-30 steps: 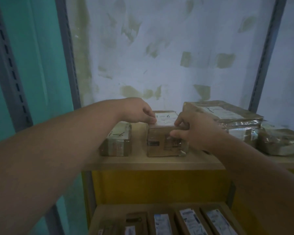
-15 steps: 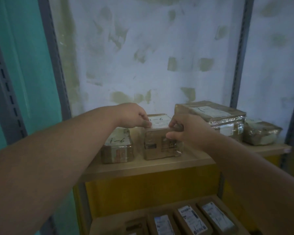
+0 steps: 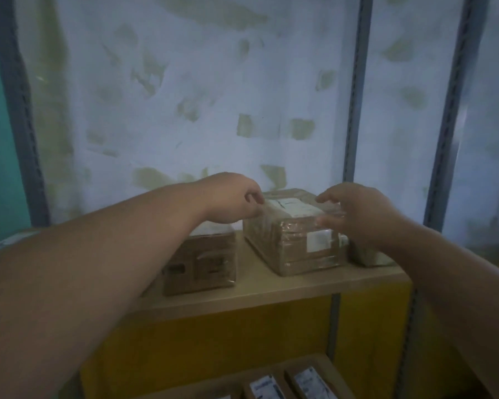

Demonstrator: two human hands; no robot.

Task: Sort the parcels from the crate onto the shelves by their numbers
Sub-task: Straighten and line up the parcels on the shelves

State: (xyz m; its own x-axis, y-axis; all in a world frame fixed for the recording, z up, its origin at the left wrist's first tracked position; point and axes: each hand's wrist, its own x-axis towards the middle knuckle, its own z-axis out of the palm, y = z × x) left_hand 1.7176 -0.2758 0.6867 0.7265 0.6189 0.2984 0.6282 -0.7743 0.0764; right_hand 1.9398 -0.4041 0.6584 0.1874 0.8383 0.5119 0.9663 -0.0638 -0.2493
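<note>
From the head camera, both bare arms reach forward over a wooden shelf [image 3: 271, 286] set against a pale, patchy wall [image 3: 199, 96]. The left hand [image 3: 231, 197] sits at the near left top corner of a flat parcel [image 3: 294, 246] wrapped in clear tape, its fingers curled down at that corner; the picture is blurred, so whether they pinch the wrapping or only touch it cannot be told. The right hand [image 3: 355, 214] hangs at the parcel's right end with fingers spread and loosely bent, the fingertips [image 3: 321, 221] close to or just touching the top edge, and no firm grip shows. The two hands are apart, one at each end of the parcel. This parcel lies flat on the shelf, turned slightly askew, with a white label on its top and another on its near side. Just to its left, partly under the left forearm, a smaller brown box [image 3: 202, 260] stands on the same shelf, near but not touching the parcel. Behind the right hand a sliver of another wrapped package [image 3: 366, 254] shows at the shelf's right end. Grey slotted uprights [image 3: 355, 110] rise behind the shelf. Below, on a lower shelf [image 3: 329, 361], labelled boxes [image 3: 311, 384] lie side by side at the bottom edge of the view.
</note>
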